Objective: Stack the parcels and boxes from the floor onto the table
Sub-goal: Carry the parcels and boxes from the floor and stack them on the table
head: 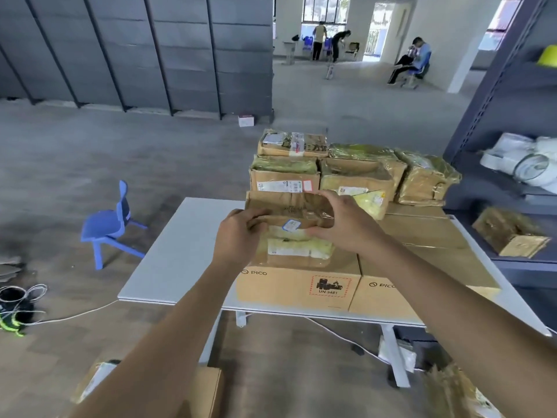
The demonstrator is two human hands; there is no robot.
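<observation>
Single head-worn wide-angle view, high, facing forward and down. Table (168, 254) close, filling lower centre of frame; floor (90, 146) recedes toward upper edge.

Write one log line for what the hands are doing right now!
left hand: grips parcel | right hand: grips parcel | parcel: above PICO box on table | released: not yet

Crumpled brown parcel (289, 210) held over stacked boxes (283, 176).
</observation>
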